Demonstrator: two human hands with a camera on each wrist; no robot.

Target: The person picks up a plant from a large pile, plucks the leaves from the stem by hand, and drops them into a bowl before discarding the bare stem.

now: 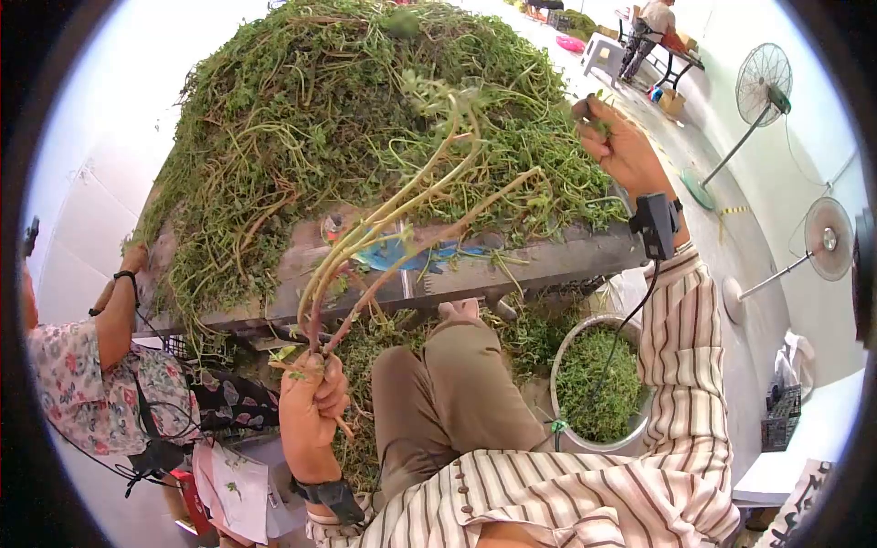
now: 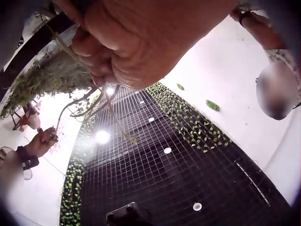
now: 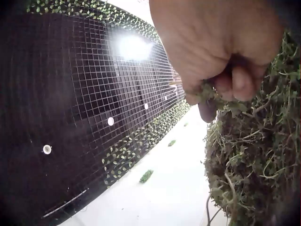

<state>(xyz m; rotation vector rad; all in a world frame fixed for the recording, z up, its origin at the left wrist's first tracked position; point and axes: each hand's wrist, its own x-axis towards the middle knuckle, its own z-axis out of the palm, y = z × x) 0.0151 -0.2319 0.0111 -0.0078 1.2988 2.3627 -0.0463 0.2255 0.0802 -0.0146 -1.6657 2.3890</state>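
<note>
In the head view the left hand (image 1: 311, 402) grips the lower ends of several long bare stems (image 1: 365, 237) that rise over the table edge, with some leaves at their tops. The left wrist view shows the same hand (image 2: 136, 42) curled, with stems hanging past it. The right hand (image 1: 626, 151) is raised at the right side of a large heap of green leafy stems (image 1: 356, 119), pinching a small leafy bit. In the right wrist view the right hand (image 3: 221, 52) has green leaves (image 3: 211, 96) between thumb and fingers, beside the heap (image 3: 254, 155).
The heap lies on a table with a worn front edge (image 1: 548, 260). A round tub of green leaves (image 1: 598, 388) stands below at the right. Another person in a floral shirt (image 1: 78, 384) is at the left. Two fans (image 1: 766, 87) and a distant person (image 1: 653, 27) are at the right.
</note>
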